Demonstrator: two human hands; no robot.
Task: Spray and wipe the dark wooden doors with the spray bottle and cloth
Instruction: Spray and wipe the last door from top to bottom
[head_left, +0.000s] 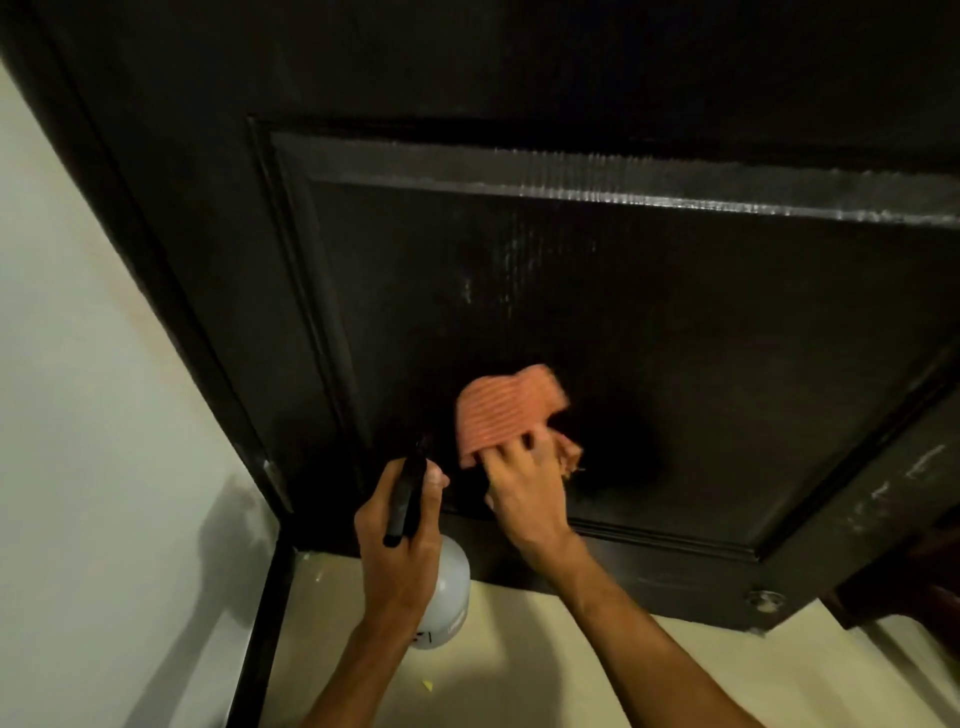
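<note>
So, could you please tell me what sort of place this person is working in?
Most likely a room or hallway inside a home, though little shows: a dark panelled wooden door, a pale painted wall beside it, and a cream floor below.

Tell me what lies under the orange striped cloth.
The orange striped cloth lies against the dark wooden door's recessed panel, pressed there by the right hand. The wood directly beneath is covered.

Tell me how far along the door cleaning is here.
Done: the door shows wet-looking streaks on its lower panel, so it looks sprayed. In hand: the right hand presses the orange cloth low on that panel; the left hand grips the spray bottle. Left: whitish marks on the top moulding and right edge.
</note>
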